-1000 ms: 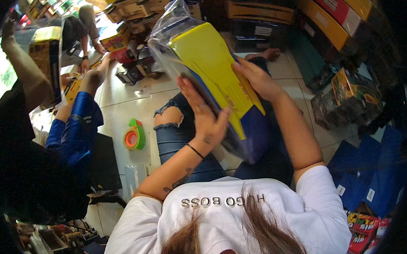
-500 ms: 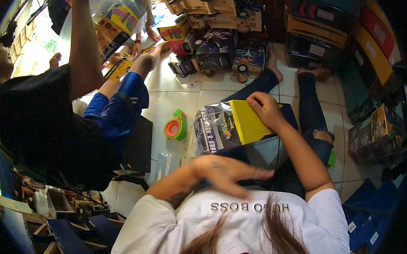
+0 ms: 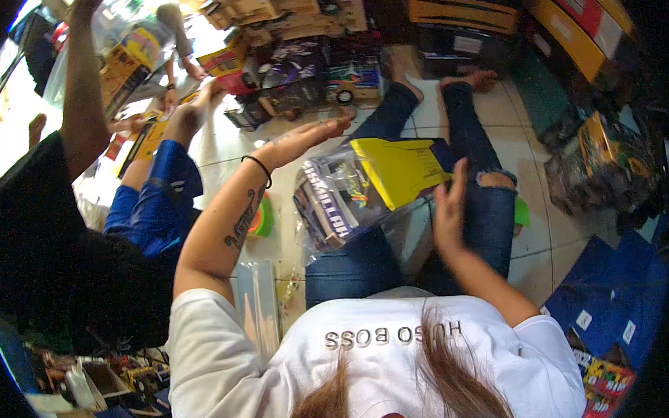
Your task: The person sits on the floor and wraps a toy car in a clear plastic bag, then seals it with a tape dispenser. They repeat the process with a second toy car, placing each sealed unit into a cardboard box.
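Note:
A toy truck (image 3: 332,201) wrapped in clear plastic lies across my lap, its yellow panel (image 3: 401,170) facing up and dark printed sides showing through the film. My left hand (image 3: 307,142) stretches past its far left corner, fingers straight and holding nothing. On the other side, my right hand (image 3: 450,213) is raised at the near right edge of the truck, fingers extended. Whether that hand touches the wrapping I cannot tell. Half hidden behind my left forearm is a green tape dispenser (image 3: 264,215) with an orange roll.
Clear plastic sheets (image 3: 257,302) lie left of my lap. Wooden toy trucks (image 3: 287,66) are stacked beyond my feet. More boxed or wrapped toys (image 3: 600,166) stand at the right, near blue panels (image 3: 596,292). A co-worker in blue shorts (image 3: 157,193) sits close on my left.
My left hand has swung from before my chest out past the truck's far left side. My right hand has left the yellow panel and dropped to the right edge. The view has shifted.

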Demonstrator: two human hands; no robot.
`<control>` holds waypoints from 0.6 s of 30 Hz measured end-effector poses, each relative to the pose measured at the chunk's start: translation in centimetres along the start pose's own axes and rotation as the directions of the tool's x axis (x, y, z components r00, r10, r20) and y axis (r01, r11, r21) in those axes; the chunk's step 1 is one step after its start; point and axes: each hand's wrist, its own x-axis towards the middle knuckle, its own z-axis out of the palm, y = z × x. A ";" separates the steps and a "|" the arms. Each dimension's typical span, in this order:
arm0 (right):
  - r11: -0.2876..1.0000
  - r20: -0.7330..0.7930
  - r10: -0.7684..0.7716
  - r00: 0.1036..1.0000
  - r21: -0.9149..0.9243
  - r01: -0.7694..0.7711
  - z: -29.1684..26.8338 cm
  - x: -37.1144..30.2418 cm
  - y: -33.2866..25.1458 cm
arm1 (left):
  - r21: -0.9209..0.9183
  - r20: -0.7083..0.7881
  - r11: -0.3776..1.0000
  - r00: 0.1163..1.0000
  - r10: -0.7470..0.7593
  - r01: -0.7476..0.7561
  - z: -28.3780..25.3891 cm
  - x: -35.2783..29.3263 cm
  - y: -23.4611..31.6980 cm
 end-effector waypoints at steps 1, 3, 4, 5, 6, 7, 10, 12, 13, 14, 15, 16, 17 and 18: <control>0.977 0.116 0.207 0.971 -0.084 -0.198 0.9 -2.5 -1.4 | 0.169 0.051 0.985 0.997 -0.054 0.044 0.8 0.8 -0.1; 0.910 0.167 0.355 0.920 0.165 -0.381 2.6 -4.5 -3.2 | 0.300 0.104 0.949 0.986 -0.127 0.091 2.7 1.5 0.1; 0.870 0.061 0.327 0.943 0.372 -0.325 3.2 -4.4 -3.5 | 0.268 0.103 0.958 0.985 -0.136 0.104 3.9 1.5 0.2; 0.789 -0.018 0.341 0.940 0.549 -0.276 3.4 -3.6 -3.4 | 0.154 0.080 0.983 0.990 -0.119 0.105 5.3 1.5 0.1; 0.655 -0.027 0.379 0.925 0.713 -0.248 3.4 -2.2 -2.9 | -0.010 0.038 0.996 0.995 -0.093 0.094 7.0 1.4 0.0; 0.410 0.131 0.380 0.916 0.863 -0.294 2.5 -0.4 -2.0 | -0.202 -0.023 0.978 0.998 -0.061 0.055 8.9 1.4 -0.2; 0.090 0.406 0.232 0.884 0.896 -0.435 -1.2 2.3 0.5 | -0.578 -0.237 0.802 0.971 0.016 -0.154 16.0 2.0 -1.2; 0.230 0.441 0.323 0.837 0.821 -0.522 -3.5 2.1 1.3 | -0.625 -0.370 0.703 0.922 0.116 -0.339 20.9 2.7 -2.2; 0.347 0.421 0.321 0.849 0.781 -0.519 -4.7 1.6 1.2 | -0.650 -0.437 0.610 0.879 0.189 -0.454 22.9 3.0 -2.8; 0.474 0.398 0.259 0.880 0.741 -0.475 -5.5 0.9 0.8 | -0.565 -0.484 0.641 0.838 0.252 -0.520 24.4 2.9 -3.4; 0.474 0.464 0.246 0.851 0.709 -0.523 -6.6 0.0 0.2 | -0.517 -0.523 0.658 0.811 0.263 -0.547 25.2 3.0 -4.1; 0.629 0.379 0.239 0.894 0.641 -0.440 -7.7 -1.1 -0.6 | -0.500 -0.525 0.712 0.826 0.203 -0.493 25.7 2.9 -4.6; 0.787 0.319 0.134 0.938 0.541 -0.296 -9.1 -1.9 -1.5 | -0.307 -0.600 0.768 0.741 0.303 -0.562 25.6 2.7 -5.1; 0.883 0.267 0.109 0.958 0.417 -0.216 -10.0 -2.8 -2.6 | -0.129 -0.628 0.833 0.694 0.352 -0.539 25.2 2.3 -5.5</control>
